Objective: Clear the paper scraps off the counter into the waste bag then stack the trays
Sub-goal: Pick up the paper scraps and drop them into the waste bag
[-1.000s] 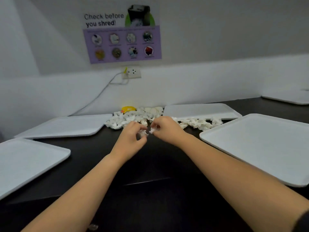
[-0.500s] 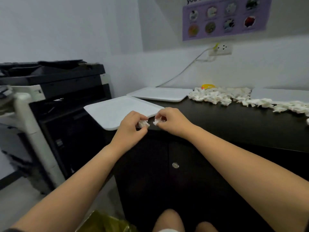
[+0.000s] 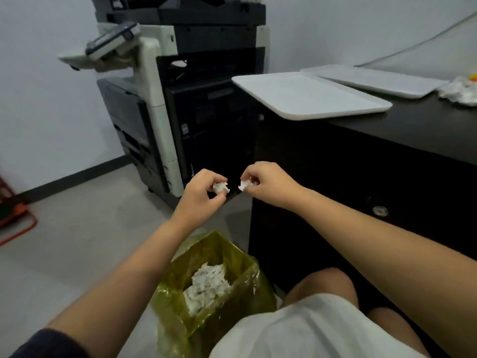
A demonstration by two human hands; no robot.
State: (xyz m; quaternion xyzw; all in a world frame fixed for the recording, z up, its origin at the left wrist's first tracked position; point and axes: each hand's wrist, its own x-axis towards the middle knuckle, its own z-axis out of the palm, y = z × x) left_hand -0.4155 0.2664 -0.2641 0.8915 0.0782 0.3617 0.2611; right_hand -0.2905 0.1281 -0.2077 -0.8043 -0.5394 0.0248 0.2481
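The left hand (image 3: 200, 196) pinches a paper scrap (image 3: 221, 187); the right hand (image 3: 268, 183) pinches another scrap (image 3: 245, 184) just beside it. Below both hands gapes the yellow waste bag (image 3: 206, 288), scraps inside. Two trays (image 3: 309, 95) lie on the tabletop (image 3: 426, 130) beyond the right hand.

The left hand (image 3: 200, 193) pinches a paper scrap (image 3: 221, 187) in its curled fingers (image 3: 215, 177); the right hand (image 3: 267, 183) pinches another scrap (image 3: 245, 184) just beside it, the two apart. Below the fingers stands an open yellow waste bag (image 3: 232, 257) holding paper scraps (image 3: 206, 285); up and right of them two white trays (image 3: 309, 96) lie on the dark counter (image 3: 426, 130); beyond them stands a copier (image 3: 180, 86).
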